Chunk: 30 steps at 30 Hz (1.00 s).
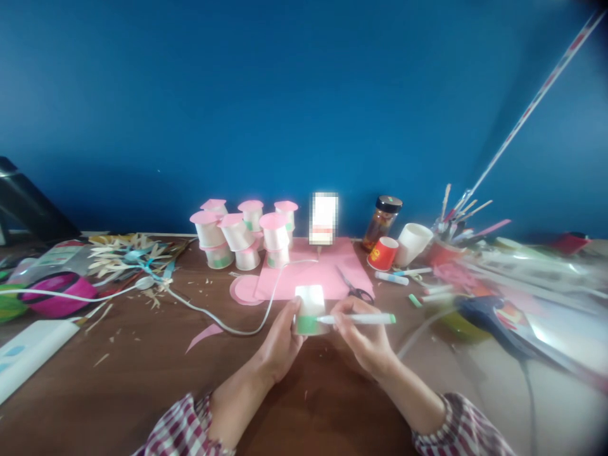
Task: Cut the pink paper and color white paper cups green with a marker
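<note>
My left hand (284,335) grips a white paper cup (310,299) from its left side, above the near part of the table. A green patch colours the lower part of the cup. In my right hand (363,339) is a green marker (368,318), held level like a pen, its tip at the right edge of the green patch. Just beyond the hands lies a sheet of pink paper (304,278), with a pair of scissors (355,288) resting on its right part. Pink paper circles (247,289) overlap the sheet's left edge.
Stacked paper cups with pink tops (275,239) stand against the blue wall. A lit phone screen (323,218) leans behind the pink sheet. Right are a jar (382,221), a red cup (382,253) and a hot glue gun (498,326). A white cable (213,320) crosses left of a power strip (35,354).
</note>
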{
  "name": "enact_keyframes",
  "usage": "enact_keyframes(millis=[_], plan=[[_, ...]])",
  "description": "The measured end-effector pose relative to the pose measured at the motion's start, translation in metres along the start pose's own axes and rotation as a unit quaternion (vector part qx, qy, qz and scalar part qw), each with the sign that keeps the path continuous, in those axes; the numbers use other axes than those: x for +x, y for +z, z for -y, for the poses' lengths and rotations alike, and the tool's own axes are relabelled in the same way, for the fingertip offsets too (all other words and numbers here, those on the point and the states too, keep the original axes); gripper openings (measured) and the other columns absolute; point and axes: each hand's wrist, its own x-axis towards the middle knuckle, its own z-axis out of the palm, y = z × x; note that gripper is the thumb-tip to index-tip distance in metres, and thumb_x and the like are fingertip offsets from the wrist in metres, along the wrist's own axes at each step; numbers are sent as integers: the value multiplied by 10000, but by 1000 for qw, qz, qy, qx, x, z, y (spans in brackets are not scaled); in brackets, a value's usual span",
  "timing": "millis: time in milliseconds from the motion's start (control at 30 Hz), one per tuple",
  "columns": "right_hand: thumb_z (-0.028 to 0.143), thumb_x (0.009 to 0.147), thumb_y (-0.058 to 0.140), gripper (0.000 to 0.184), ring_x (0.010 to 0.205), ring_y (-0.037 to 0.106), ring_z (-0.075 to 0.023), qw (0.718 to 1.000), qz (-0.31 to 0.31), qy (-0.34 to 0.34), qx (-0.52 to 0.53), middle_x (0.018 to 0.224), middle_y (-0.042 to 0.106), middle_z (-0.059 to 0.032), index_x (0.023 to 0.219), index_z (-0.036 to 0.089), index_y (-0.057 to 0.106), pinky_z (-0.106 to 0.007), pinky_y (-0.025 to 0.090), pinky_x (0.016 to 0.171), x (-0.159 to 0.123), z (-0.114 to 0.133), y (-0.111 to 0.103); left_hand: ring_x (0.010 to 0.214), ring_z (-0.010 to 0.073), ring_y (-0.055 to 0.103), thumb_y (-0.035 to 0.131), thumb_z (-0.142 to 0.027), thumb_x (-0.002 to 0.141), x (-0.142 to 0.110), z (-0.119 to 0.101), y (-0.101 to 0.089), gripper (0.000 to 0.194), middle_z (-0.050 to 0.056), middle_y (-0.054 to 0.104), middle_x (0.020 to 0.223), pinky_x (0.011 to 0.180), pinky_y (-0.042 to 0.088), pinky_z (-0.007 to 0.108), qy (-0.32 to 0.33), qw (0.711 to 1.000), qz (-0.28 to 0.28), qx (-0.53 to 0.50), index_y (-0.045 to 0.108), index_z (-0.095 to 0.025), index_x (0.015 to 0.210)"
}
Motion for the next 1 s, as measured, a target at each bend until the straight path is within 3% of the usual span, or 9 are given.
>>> enact_keyframes(millis=[433, 600, 800, 1000], plan=[[228, 826, 558, 143, 579, 514, -128, 1000, 1, -14, -19, 637, 587, -4, 697, 172, 582, -234, 407, 558, 1, 2, 0, 861, 185, 601, 567, -410, 835, 0, 1, -1, 275, 31, 684, 844, 846, 416, 295, 12, 999, -2, 30, 654, -162, 913], [239, 831, 545, 171, 547, 477, -121, 998, 56, -7, -5, 602, 558, 2, 672, 175, 560, -238, 384, 538, 1, 3, -1, 780, 148, 579, 555, -410, 842, 0, 0, -2, 236, -3, 665, 795, 773, 405, 258, 12, 1000, -1, 29, 648, -194, 861], [241, 834, 539, 186, 543, 453, -114, 999, 33, -1, 13, 592, 535, 8, 660, 175, 546, -233, 368, 527, 2, 5, 0, 856, 165, 571, 555, -428, 835, -1, 0, -3, 246, 2, 665, 844, 843, 376, 283, 3, 999, -12, 37, 643, -203, 881], [231, 820, 535, 168, 523, 443, -110, 998, 64, -6, 2, 582, 533, 9, 662, 174, 550, -230, 363, 507, 2, 6, -1, 849, 161, 562, 560, -412, 838, 0, 1, -4, 237, 2, 645, 830, 871, 372, 296, 13, 999, -6, 37, 640, -194, 889]])
